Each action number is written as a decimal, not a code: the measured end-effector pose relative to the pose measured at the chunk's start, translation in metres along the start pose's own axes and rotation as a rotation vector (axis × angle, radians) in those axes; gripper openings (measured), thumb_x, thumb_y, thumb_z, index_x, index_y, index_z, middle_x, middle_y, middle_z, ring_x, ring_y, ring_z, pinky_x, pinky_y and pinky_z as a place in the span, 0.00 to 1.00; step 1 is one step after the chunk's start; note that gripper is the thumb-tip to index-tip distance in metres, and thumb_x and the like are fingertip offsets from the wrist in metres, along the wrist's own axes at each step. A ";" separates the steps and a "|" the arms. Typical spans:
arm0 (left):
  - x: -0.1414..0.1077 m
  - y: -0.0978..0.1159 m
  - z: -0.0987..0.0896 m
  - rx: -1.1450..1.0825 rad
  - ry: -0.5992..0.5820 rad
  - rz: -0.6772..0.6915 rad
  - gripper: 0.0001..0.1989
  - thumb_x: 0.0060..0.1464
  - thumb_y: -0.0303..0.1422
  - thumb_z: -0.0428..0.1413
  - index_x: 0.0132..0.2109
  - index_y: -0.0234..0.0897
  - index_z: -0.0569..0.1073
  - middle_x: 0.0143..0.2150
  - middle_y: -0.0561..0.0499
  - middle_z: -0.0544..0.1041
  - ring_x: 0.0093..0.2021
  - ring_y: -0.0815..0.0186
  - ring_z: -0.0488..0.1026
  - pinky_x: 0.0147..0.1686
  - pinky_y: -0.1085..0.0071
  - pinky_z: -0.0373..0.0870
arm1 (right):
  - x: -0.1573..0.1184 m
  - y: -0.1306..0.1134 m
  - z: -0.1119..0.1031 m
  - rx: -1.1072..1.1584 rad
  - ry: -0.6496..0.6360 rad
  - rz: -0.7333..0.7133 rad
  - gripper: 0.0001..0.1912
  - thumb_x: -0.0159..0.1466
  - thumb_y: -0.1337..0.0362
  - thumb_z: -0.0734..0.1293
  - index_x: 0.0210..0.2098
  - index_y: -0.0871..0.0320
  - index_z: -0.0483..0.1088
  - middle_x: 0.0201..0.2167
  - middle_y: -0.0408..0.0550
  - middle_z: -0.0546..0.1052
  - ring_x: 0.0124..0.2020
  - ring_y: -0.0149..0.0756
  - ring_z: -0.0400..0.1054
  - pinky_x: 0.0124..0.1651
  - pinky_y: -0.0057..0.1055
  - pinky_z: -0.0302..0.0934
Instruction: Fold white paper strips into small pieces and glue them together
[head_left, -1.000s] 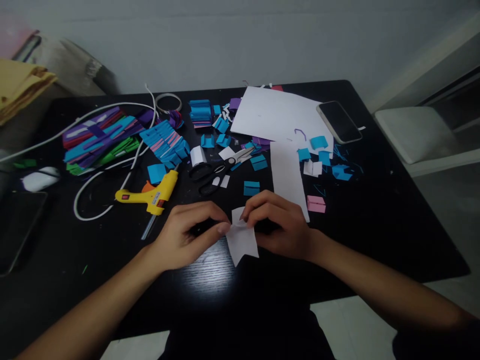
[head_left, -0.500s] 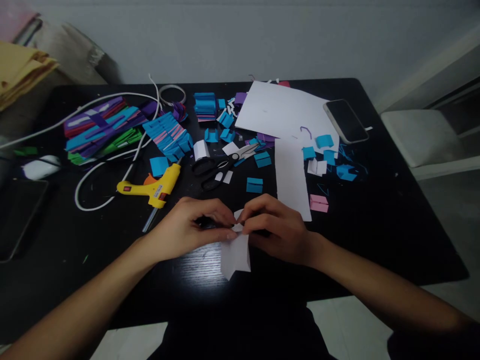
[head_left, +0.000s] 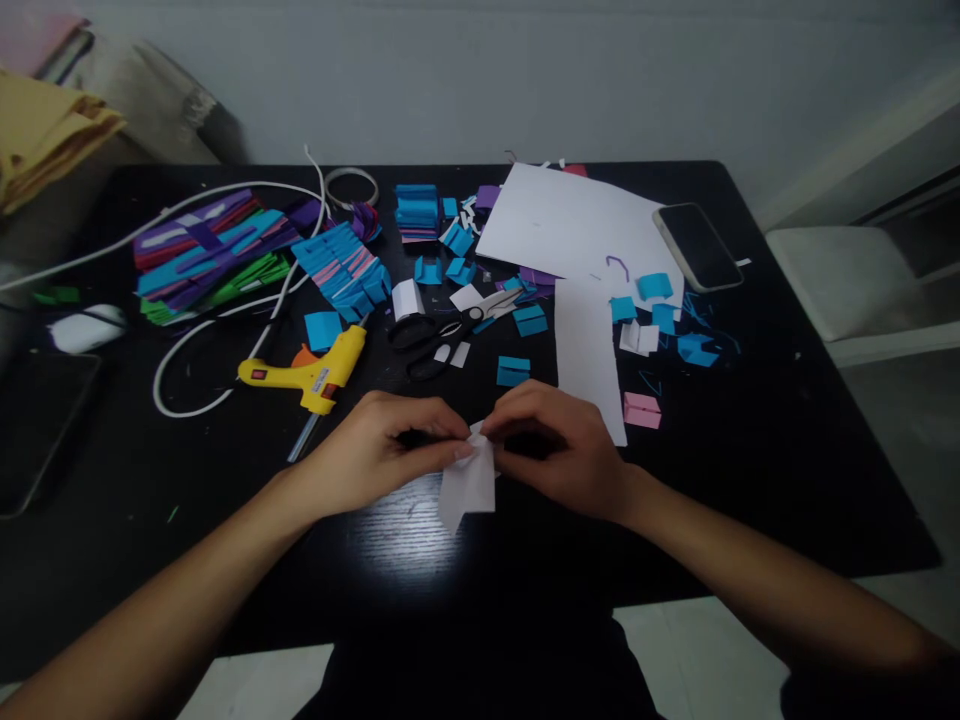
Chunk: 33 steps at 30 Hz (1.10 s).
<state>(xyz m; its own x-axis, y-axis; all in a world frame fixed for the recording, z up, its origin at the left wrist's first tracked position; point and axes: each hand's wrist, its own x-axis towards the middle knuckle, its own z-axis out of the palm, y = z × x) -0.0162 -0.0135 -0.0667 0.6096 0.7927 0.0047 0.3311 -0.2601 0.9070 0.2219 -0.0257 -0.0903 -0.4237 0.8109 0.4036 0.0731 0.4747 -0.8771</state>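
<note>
A folded piece of white paper hangs between my two hands over the near part of the black table. My left hand pinches its upper left side between thumb and fingers. My right hand grips the upper right side, fingertips close to those of the left. Just beyond the hands lies a small folded blue paper. Black-handled scissors rest farther back, partly open. To the left is a yellow glue gun with a glue stick in its rear.
White sheets and a phone lie at the back right of the table. Colored paper bundles and a white cable are on the left. A pink folded piece sits right of a white strip.
The lower end of the folded white paper has risen slightly and turned. The fingers of my right hand have shifted on its top edge. The whole view has moved a little.
</note>
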 end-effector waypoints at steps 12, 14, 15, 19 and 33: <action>-0.003 -0.002 0.002 0.206 0.104 0.236 0.06 0.64 0.29 0.61 0.48 0.36 0.77 0.41 0.50 0.83 0.41 0.68 0.81 0.42 0.75 0.77 | 0.001 -0.003 -0.001 -0.045 0.061 0.002 0.06 0.64 0.71 0.75 0.40 0.57 0.81 0.38 0.48 0.84 0.41 0.35 0.80 0.47 0.34 0.76; -0.003 -0.001 0.002 0.211 0.125 0.255 0.06 0.64 0.29 0.61 0.47 0.36 0.77 0.41 0.49 0.83 0.41 0.67 0.81 0.42 0.75 0.78 | 0.000 -0.003 0.000 -0.047 0.069 -0.006 0.06 0.64 0.72 0.75 0.40 0.58 0.81 0.38 0.48 0.84 0.41 0.35 0.80 0.48 0.33 0.76; -0.004 0.000 0.002 0.212 0.129 0.259 0.05 0.64 0.29 0.62 0.47 0.36 0.77 0.41 0.49 0.83 0.41 0.67 0.81 0.42 0.74 0.78 | 0.000 -0.003 0.001 -0.047 0.073 -0.010 0.05 0.64 0.72 0.75 0.40 0.58 0.81 0.38 0.49 0.84 0.41 0.35 0.80 0.48 0.33 0.76; -0.004 0.001 0.003 0.200 0.122 0.257 0.05 0.64 0.27 0.60 0.47 0.36 0.77 0.43 0.48 0.83 0.43 0.66 0.82 0.44 0.74 0.79 | 0.000 -0.004 0.001 -0.039 0.087 -0.014 0.04 0.64 0.70 0.75 0.39 0.57 0.81 0.37 0.47 0.84 0.41 0.35 0.81 0.49 0.34 0.77; -0.008 0.000 0.007 0.282 0.192 0.282 0.05 0.64 0.26 0.60 0.46 0.36 0.76 0.40 0.49 0.84 0.39 0.68 0.83 0.40 0.76 0.79 | 0.001 -0.003 0.002 -0.042 0.061 0.042 0.08 0.64 0.68 0.76 0.44 0.57 0.80 0.39 0.48 0.85 0.43 0.39 0.80 0.51 0.38 0.75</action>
<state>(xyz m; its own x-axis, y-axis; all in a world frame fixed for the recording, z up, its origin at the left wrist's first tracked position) -0.0159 -0.0237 -0.0694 0.5683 0.7501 0.3382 0.3706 -0.6003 0.7087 0.2194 -0.0275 -0.0878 -0.3640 0.8489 0.3832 0.1275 0.4530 -0.8823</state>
